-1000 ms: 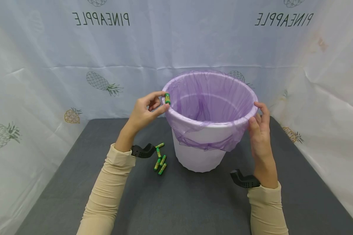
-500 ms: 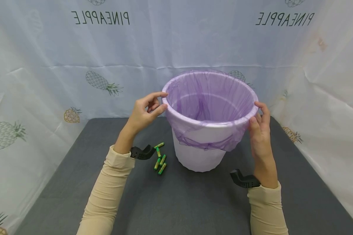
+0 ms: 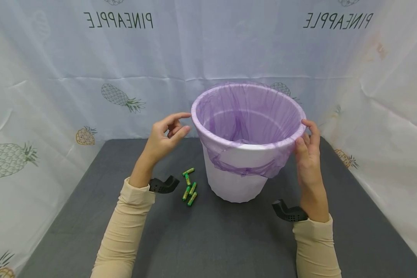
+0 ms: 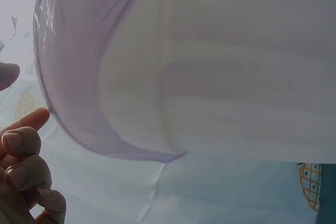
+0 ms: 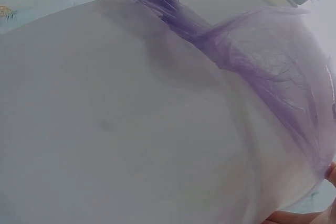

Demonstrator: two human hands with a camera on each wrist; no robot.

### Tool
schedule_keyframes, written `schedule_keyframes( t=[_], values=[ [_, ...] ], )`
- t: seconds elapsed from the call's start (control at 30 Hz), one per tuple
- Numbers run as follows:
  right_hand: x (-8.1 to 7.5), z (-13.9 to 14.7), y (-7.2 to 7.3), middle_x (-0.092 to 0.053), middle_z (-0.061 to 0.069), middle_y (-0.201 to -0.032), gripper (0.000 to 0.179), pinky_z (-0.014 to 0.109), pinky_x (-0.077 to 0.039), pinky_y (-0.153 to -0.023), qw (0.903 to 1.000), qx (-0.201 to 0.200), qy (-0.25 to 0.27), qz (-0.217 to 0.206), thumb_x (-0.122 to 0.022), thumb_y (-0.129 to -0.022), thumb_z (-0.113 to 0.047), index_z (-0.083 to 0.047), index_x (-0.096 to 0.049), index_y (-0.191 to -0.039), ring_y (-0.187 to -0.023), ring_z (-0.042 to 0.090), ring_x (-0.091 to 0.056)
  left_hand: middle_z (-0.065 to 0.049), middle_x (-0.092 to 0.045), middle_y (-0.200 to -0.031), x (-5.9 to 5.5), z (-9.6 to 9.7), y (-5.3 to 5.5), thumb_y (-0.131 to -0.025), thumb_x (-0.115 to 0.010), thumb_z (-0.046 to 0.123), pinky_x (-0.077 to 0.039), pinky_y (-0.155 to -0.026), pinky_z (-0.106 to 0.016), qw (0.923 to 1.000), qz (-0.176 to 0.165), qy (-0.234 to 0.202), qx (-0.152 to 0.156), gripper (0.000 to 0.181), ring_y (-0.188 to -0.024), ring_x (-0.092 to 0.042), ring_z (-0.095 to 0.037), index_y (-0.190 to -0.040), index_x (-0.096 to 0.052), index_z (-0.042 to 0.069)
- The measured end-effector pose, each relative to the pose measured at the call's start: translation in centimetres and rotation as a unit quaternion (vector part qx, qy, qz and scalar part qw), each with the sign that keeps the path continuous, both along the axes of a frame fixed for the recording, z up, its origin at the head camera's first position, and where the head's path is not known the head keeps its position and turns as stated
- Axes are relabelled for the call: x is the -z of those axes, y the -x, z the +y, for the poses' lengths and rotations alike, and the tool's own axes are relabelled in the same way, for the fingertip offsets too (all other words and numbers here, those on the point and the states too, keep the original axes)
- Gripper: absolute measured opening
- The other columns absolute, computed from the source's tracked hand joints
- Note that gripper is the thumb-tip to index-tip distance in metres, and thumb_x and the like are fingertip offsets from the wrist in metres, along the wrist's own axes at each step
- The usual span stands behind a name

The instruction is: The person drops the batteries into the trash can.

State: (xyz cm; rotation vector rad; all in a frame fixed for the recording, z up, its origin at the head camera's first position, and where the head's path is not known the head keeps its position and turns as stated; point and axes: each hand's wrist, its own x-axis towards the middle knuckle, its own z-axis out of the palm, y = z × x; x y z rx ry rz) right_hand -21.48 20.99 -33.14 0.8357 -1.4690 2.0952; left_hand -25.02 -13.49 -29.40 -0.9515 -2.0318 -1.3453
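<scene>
A white trash can [image 3: 234, 189], lined with a thin purple trash bag [image 3: 244, 170] folded over its rim, stands upright on the table. At its left side my left hand [image 3: 165, 137] holds nothing; the forefinger reaches to the rim, and whether it touches cannot be told. The left wrist view shows that hand's loosely bent fingers [image 4: 29, 174] beside the bag's edge. My right hand [image 3: 309, 158] grips the right side of the rim, forefinger at the edge and thumb below. Several green batteries [image 3: 189, 187] lie left of the can's base. The can's bottom is hidden.
The dark grey table [image 3: 229, 239] extends around the can. A white curtain [image 3: 166, 58] printed with pineapples hangs behind and on both sides. Each wrist wears a black camera mount [image 3: 290, 213].
One second ago my left hand pinched a battery over the rim; it has let go, and the battery is out of sight. That hand has drawn slightly left. The right hand has stayed put.
</scene>
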Motion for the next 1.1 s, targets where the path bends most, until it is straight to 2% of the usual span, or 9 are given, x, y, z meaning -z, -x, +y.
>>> schedule_keyframes(
  t=[0.2,0.53,0.87,1.1],
  values=[
    [-0.1,0.0,-0.1,-0.055,-0.004,-0.096,0.04,0.018,-0.046,-0.077,1.0,0.0,0.005,0.0,-0.054,-0.099,-0.02,-0.016,-0.036,-0.134,-0.086,0.006,-0.054,0.01,-0.037,-0.067,0.8,-0.7,-0.2,-0.085,-0.062,-0.004,-0.028,-0.057,-0.022,0.9999,-0.01,-0.002,-0.006,0.028,-0.061,-0.033,-0.001,-0.113,-0.065,-0.007],
    [0.1,0.1,-0.2,-0.055,-0.004,-0.098,0.04,0.017,-0.046,-0.079,1.0,-0.003,-0.001,-0.003,-0.052,-0.099,-0.019,-0.018,-0.035,-0.136,-0.088,0.005,-0.054,0.008,-0.036,-0.066,2.9,-1.5,-0.4,-0.085,-0.063,-0.006,-0.027,-0.054,-0.021,0.9985,-0.05,0.0,-0.022,0.028,-0.059,-0.032,-0.003,-0.112,-0.066,-0.005],
    [0.1,0.1,-0.1,-0.054,-0.001,-0.104,0.04,0.018,-0.045,-0.082,1.0,0.001,-0.006,-0.007,-0.051,-0.1,-0.019,-0.018,-0.035,-0.136,-0.093,0.007,-0.053,0.007,-0.036,-0.067,6.0,-2.1,-0.2,-0.088,-0.061,-0.004,-0.028,-0.053,-0.021,0.995,-0.09,-0.007,-0.043,0.024,-0.058,-0.032,-0.003,-0.112,-0.067,-0.003],
    [0.1,0.1,0.0,-0.054,-0.002,-0.102,0.041,0.018,-0.046,-0.081,1.0,-0.002,0.0,-0.004,-0.053,-0.099,-0.02,-0.018,-0.035,-0.136,-0.091,0.006,-0.053,0.007,-0.036,-0.066,7.2,-2.3,0.1,-0.089,-0.062,-0.002,-0.029,-0.053,-0.022,0.9934,-0.104,-0.011,-0.048,0.023,-0.056,-0.032,-0.004,-0.111,-0.068,0.0]
  ],
)
